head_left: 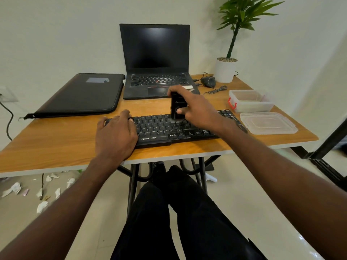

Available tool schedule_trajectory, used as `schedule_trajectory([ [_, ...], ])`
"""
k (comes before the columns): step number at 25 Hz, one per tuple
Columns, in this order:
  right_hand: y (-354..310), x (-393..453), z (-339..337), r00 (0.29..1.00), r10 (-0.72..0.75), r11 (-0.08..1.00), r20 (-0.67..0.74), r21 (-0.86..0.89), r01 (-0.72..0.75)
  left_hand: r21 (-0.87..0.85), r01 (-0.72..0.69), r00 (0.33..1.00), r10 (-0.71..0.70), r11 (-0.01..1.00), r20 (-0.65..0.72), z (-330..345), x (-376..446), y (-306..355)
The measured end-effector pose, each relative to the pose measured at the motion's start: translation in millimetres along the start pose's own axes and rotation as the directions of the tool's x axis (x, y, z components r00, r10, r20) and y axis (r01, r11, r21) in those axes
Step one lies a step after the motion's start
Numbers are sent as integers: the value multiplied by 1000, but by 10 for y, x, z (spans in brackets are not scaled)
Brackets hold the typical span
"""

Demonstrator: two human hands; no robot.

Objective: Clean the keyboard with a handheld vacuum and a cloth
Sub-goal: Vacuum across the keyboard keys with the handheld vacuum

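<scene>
Desk (62, 145) of orange wood carries everything, and the black keyboard (169, 128) lies along its near edge, just in front of the open laptop (155, 62). Beside the laptop on the left sits a dark zipped case (80, 92); on the right stand a potted plant (226, 69), a mouse (208, 81), a clear tub with red clips (249, 101) and its lid (268, 122). No cloth is visible on the desk, so the wiping stage looks not yet begun.

The left hand (116, 134) lies over the keyboard's left end, fingers bent down over the keys and far edge, pinning the board. The right hand (191, 107) is wrapped round the handheld vacuum (177, 107), a small black upright unit, its nozzle down on the keys around the middle of the board; whether the nozzle truly touches the keycaps is blurred.

To do this pass well, I would judge: keep the vacuum upright so the mouth sits flat across the gaps between keys, and travel slowly along each row rather than hopping. Light pressure only, since hard pushing would press the keys and may close off the gaps. The bracing hand should hold firm, and the keys under it will need a turn once the hand shifts away. The right end near the lid also remains to be covered
</scene>
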State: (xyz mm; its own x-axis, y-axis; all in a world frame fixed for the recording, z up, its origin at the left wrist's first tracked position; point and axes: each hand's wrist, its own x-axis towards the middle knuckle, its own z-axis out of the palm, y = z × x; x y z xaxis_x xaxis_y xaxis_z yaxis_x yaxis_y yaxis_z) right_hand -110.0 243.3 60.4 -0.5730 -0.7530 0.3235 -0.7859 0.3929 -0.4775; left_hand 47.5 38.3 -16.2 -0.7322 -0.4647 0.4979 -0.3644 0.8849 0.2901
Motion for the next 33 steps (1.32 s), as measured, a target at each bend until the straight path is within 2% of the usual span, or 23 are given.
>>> schedule_trajectory([
  [2, -11, 68, -65, 996, 64, 947, -66, -312, -82, 1, 6, 1000, -6, 1000, -2, 4, 6, 1],
  [3, -13, 87, -86, 995, 62, 941, -76, -329, -84, 1, 8, 1000, -8, 1000, -3, 9, 5, -3],
  [6, -20, 55, -132, 996, -45, 992, 78, -113, 53, -5, 7, 1000, -7, 1000, -3, 19, 7, -16],
  [8, -53, 48, -165, 992, -11, 978, 122, -207, 36, 1, 4, 1000, -4, 1000, -2, 21, 3, -15],
  [10, -89, 59, -168, 999, 45, 944, 16, -327, -37, 3, 1, 1000, -1, 1000, -5, 24, -1, -12],
  [11, -89, 59, -149, 1000, 21, 953, -12, -303, -23, 1, 0, 1000, 0, 1000, -6, 27, -8, -10],
  [13, -95, 38, -87, 1000, -11, 983, 23, -181, 15, -2, -3, 1000, 3, 1000, -10, 23, -3, -15],
  [17, -16, 5, -52, 998, 2, 959, -66, -284, -21, -5, -8, 1000, 8, 1000, -3, 22, -9, -19],
  [19, 14, 6, -92, 1000, 5, 972, 8, -237, -2, 2, -8, 1000, 8, 1000, -3, 22, 4, -17],
  [20, 10, 14, -120, 1000, 2, 964, 28, -267, 5, 5, -6, 1000, 6, 1000, -6, 27, 5, -21],
  [22, -15, 29, -147, 1000, -11, 936, -19, -353, 4, 7, -9, 1000, 9, 1000, -8, 36, -7, -19],
  [25, -45, 27, -68, 999, 16, 950, -33, -313, -25, 23, -14, 1000, 14, 1000, -9, 17, 4, -21],
  [27, -41, 27, -24, 992, 23, 918, -122, -390, -69, 24, -19, 1000, 19, 1000, -8, 16, 0, -24],
  [28, -51, 23, -9, 989, 18, 930, -150, -362, -72, 8, -25, 1000, 25, 1000, -8, 14, -5, -21],
  [30, -132, 25, 57, 985, 24, 992, -171, -118, -45, -83, 6, 999, -10, 996, -48, -29, -4, -20],
  [31, -198, 40, 117, 984, 28, 999, -178, 19, -25, -149, 59, 993, -73, 987, -94, -71, 20, -48],
  [33, -352, 113, 278, 980, 32, 984, -196, 180, 4, -266, 217, 949, -267, 939, -168, -140, 76, -170],
])
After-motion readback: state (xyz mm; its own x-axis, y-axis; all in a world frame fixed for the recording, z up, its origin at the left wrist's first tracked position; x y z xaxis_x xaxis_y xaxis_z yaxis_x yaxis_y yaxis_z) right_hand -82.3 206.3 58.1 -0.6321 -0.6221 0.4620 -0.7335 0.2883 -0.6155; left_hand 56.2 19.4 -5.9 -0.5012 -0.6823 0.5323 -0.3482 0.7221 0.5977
